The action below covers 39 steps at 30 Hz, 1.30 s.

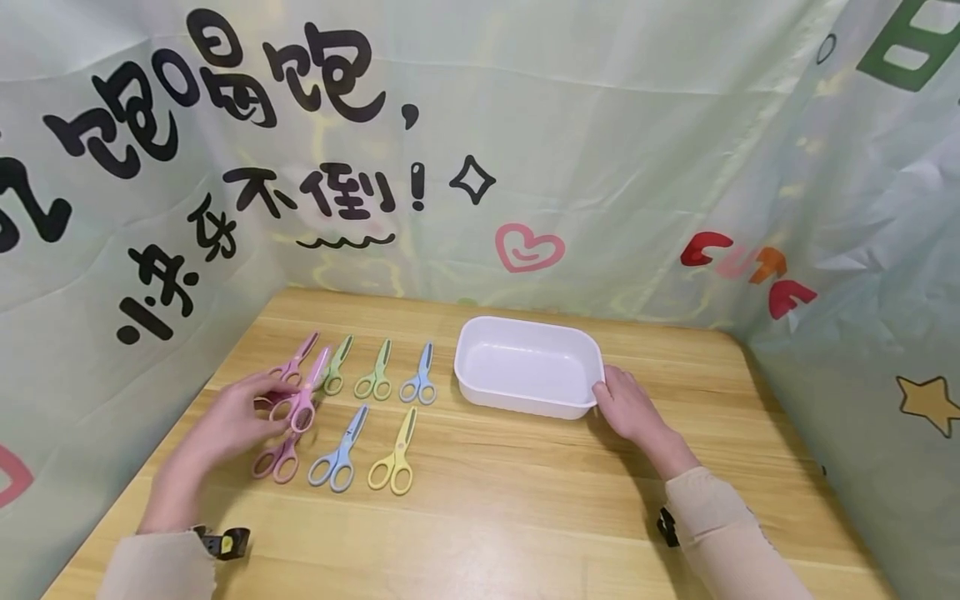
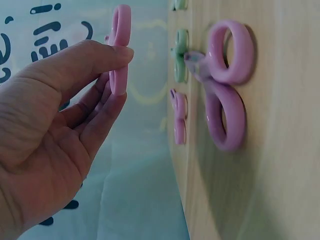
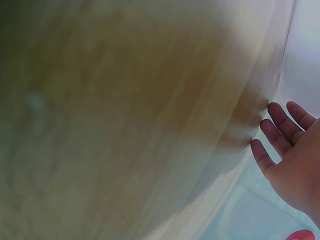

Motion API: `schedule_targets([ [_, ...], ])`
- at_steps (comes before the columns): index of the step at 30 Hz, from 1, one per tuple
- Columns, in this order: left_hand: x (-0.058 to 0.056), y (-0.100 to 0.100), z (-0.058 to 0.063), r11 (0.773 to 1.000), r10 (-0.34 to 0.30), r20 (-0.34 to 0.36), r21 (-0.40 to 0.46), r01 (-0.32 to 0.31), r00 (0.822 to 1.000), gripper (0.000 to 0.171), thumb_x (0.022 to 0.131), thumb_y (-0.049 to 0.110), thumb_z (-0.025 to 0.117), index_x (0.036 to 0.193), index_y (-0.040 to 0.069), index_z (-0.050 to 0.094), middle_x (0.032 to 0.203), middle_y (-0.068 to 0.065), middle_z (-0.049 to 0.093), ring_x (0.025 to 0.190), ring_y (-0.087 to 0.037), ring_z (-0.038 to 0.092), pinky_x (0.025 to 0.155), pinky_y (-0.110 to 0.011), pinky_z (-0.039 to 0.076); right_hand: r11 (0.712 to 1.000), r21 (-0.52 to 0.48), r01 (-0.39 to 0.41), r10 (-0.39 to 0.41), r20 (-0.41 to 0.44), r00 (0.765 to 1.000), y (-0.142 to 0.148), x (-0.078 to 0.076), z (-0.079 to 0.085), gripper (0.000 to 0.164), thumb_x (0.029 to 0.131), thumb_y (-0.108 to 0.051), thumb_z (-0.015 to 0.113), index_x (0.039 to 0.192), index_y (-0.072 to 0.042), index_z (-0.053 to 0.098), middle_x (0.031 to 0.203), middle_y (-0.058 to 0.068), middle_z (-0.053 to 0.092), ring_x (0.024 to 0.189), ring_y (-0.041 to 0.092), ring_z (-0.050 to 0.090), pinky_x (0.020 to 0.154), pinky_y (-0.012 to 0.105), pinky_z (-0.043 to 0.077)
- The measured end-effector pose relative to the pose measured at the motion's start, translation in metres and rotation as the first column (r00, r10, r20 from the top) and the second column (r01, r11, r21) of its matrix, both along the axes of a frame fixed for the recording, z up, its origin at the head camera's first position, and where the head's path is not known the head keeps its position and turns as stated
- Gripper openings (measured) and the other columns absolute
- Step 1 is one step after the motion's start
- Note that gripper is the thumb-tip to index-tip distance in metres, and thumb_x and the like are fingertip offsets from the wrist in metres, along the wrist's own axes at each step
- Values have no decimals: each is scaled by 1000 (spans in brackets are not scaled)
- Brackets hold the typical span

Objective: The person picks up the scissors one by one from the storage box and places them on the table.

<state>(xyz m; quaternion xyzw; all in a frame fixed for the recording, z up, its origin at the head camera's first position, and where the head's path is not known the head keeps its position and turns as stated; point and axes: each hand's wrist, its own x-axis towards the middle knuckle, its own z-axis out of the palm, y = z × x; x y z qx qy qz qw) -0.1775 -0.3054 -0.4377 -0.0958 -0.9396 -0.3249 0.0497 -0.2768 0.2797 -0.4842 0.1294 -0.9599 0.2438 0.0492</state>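
My left hand [image 1: 240, 414] pinches pink scissors [image 1: 302, 404] by the finger loops, above the table, with the blades angled up and away. In the left wrist view, thumb and fingertips meet on a pink loop [image 2: 121, 30]. Below the hand lie other pink scissors [image 1: 277, 461], and beyond it another pink pair [image 1: 297, 358]. My right hand [image 1: 633, 404] holds the right end of a white plastic basin [image 1: 517, 408], its thumb over the near corner. The right wrist view shows its fingers [image 3: 280, 140] fairly straight and spread near the table; the thumb is hidden there.
Green scissors [image 1: 337, 367], more green scissors [image 1: 377, 371] and blue scissors [image 1: 422, 375] form a row left of the basin. Nearer lie blue scissors [image 1: 339, 454] and yellow scissors [image 1: 397, 454]. A printed cloth [image 1: 600, 142] hangs around the wooden table [image 1: 487, 525].
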Motion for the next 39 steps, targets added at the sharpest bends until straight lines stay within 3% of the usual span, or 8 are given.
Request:
schedule_targets([
  [6,7,-13,-5,1000,-4,-31,-5,4,999,46,76,-4,84,119,-3,71,111,-13,70,102,-35,66,87,-29,59,1000,5,7,-7,6,1000,0,-1,-1,41,104,-20,35,123,7,59,117,21,63,109,42,53,92,58,45],
  [14,19,-38,-16,997,10,-100,-74,-17,995,50,70,0,90,118,3,75,107,-10,72,92,-18,65,80,-27,57,1000,7,6,-6,-1,1000,-1,0,0,37,103,-18,37,120,5,60,114,20,64,107,41,54,89,59,45],
  [21,29,-64,-24,996,39,-51,-74,-43,998,48,73,3,89,118,4,74,109,-9,71,91,-8,63,78,-22,52,1000,10,-3,3,-8,1000,-1,1,-1,38,103,-17,37,120,6,60,115,21,64,107,41,54,90,58,45],
  [29,36,-82,-29,995,56,61,-83,-50,997,48,73,2,86,119,1,73,104,-9,69,87,-13,62,70,-23,53,1000,6,-9,9,-13,1000,0,1,-2,40,103,-18,36,123,7,60,118,23,64,109,43,54,92,60,45],
  [39,39,-89,-38,988,56,48,-143,-49,997,45,70,4,90,114,4,77,106,-9,70,84,-3,57,70,-24,52,1000,10,-7,7,-2,1000,0,-1,0,41,103,-18,36,125,8,60,120,23,64,110,43,53,93,60,45],
])
